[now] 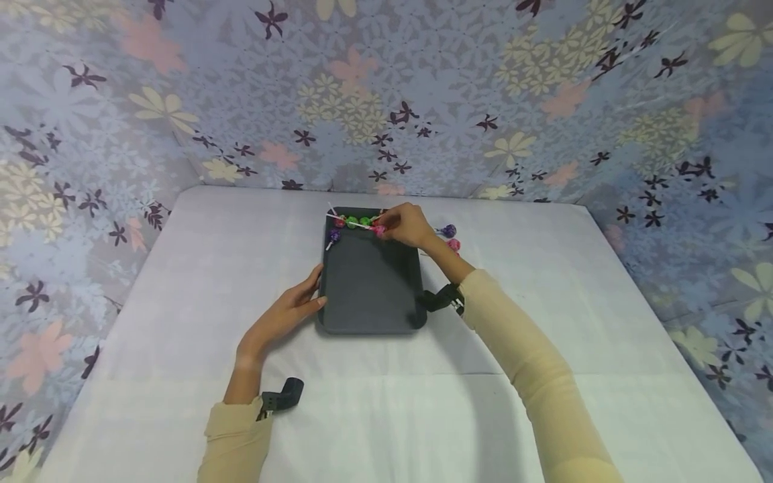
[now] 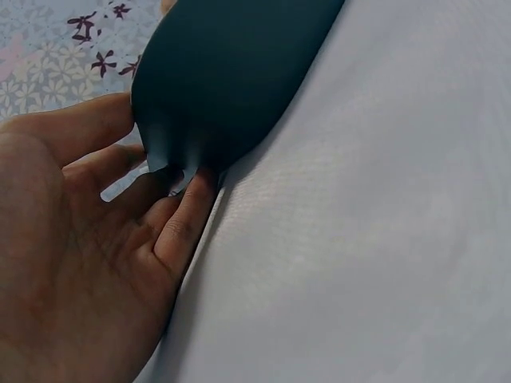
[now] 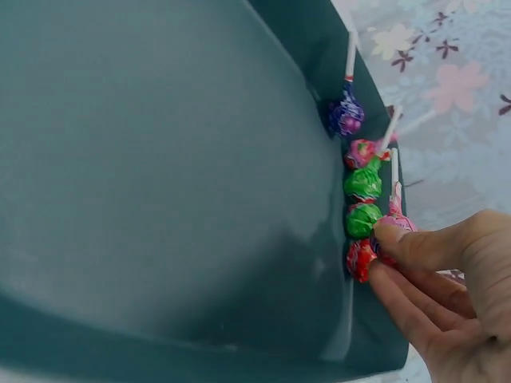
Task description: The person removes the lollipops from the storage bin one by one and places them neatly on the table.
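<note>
A dark grey tray (image 1: pixel 371 288) lies on the white-covered table. My left hand (image 1: pixel 288 314) holds its left edge, thumb at the rim; in the left wrist view the fingers (image 2: pixel 196 207) touch the tray's outer wall. At the far end, my right hand (image 1: pixel 407 227) pinches a pink-wrapped lollipop (image 3: pixel 397 225) between thumb and fingers, its white stick pointing left. Along the far wall sit two green lollipops (image 3: pixel 364 183), a red one (image 3: pixel 361 260) under my fingertips and a pink-red one (image 3: pixel 361 152). A purple lollipop (image 1: pixel 335 235) lies at the left wall.
To the right of the tray, outside it, a purple lollipop (image 1: pixel 448 231) and a pink lollipop (image 1: pixel 454 245) lie on the table cloth (image 1: pixel 531 268). My right forearm partly covers that side. A flowered backdrop (image 1: pixel 386 100) stands behind and at both sides.
</note>
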A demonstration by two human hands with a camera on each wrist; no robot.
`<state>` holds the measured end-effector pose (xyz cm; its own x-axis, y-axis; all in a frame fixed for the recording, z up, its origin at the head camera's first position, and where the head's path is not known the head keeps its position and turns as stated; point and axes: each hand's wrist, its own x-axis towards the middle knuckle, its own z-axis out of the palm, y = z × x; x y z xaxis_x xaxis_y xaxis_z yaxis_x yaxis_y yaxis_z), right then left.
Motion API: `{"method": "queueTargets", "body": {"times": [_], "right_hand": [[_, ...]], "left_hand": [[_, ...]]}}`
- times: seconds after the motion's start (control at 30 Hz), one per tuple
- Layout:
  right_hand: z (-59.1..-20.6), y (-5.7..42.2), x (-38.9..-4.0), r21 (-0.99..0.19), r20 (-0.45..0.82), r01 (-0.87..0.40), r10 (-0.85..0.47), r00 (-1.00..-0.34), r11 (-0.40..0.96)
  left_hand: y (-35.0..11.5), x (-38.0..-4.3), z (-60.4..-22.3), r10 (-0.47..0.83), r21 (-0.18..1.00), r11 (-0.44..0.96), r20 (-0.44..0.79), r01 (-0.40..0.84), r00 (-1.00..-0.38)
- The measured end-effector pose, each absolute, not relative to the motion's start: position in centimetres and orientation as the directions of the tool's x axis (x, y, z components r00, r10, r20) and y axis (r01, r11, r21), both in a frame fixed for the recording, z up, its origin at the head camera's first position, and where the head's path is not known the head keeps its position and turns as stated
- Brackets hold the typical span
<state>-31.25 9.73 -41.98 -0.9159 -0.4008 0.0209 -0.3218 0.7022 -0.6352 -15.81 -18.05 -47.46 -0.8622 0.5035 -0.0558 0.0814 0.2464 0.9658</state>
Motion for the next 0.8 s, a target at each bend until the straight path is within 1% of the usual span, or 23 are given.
{"method": "queueTargets", "body": {"times": [0.17,0.3,0.53,0.63,0.77,0.8], "right_hand": [[-41.6,10.8,-30.6,-0.646,0.078,-0.347,-0.394,-0.916,0.680],[-41.3,11.8,-29.6,-0.680,0.105,-0.352,-0.391,-0.915,0.643],[-39.7,14.1,-27.5,-0.762,0.127,-0.330,-0.372,-0.920,0.557],[-38.5,14.5,-26.0,-0.781,0.139,-0.340,-0.385,-0.912,0.524],[-38.8,15.5,-24.5,-0.779,0.139,-0.342,-0.387,-0.912,0.527],[-39.4,15.9,-24.4,-0.779,0.138,-0.338,-0.380,-0.914,0.529]], "left_hand": [[-17.9,-15.8,-47.4,0.498,0.961,0.261,-0.052,0.092,-0.865],[-17.7,-15.7,-47.5,0.497,0.963,0.258,-0.057,0.084,-0.866],[-16.9,-15.7,-47.2,0.497,0.961,0.258,-0.040,0.103,-0.867],[-16.9,-15.4,-47.3,0.494,0.963,0.249,-0.034,0.104,-0.869],[-16.9,-14.3,-48.0,0.485,0.968,0.231,-0.029,0.096,-0.874],[-16.9,-14.0,-48.3,0.484,0.967,0.233,-0.024,0.103,-0.875]]}}
